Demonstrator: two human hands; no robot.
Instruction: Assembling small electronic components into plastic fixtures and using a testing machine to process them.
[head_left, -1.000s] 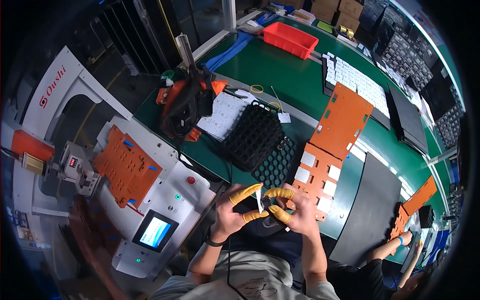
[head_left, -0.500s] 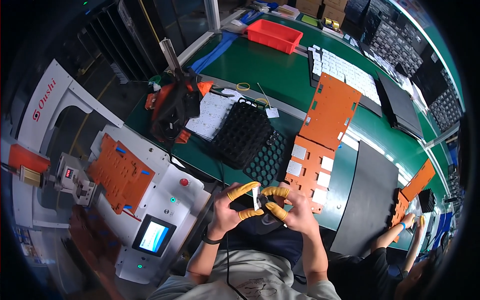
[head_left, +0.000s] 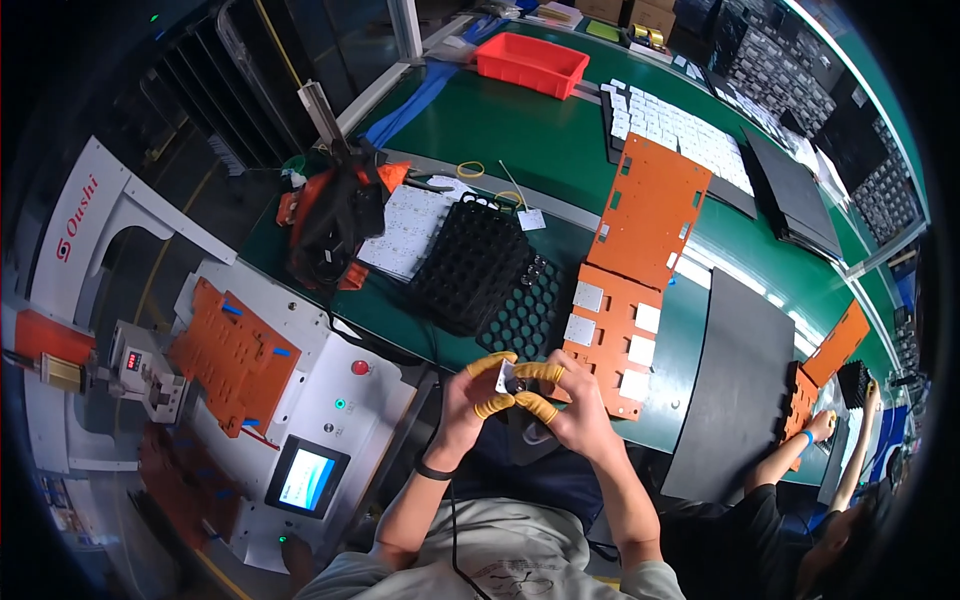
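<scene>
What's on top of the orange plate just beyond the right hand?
Five pale square pieces lie on the orange plate, two left, three right. The right hand covers its near-left corner, so anything there is hidden.

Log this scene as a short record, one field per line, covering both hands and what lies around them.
Left hand: holding a small white plate by its edges
Right hand: fingers on a small dark part close against that plate
Finger covers: yellow, on both hands
Ahead: black tray stack on a green table
Ahead right: orange fixture bearing white square pieces
Left side: white machine with a lit screen
Far side: red bin
</scene>
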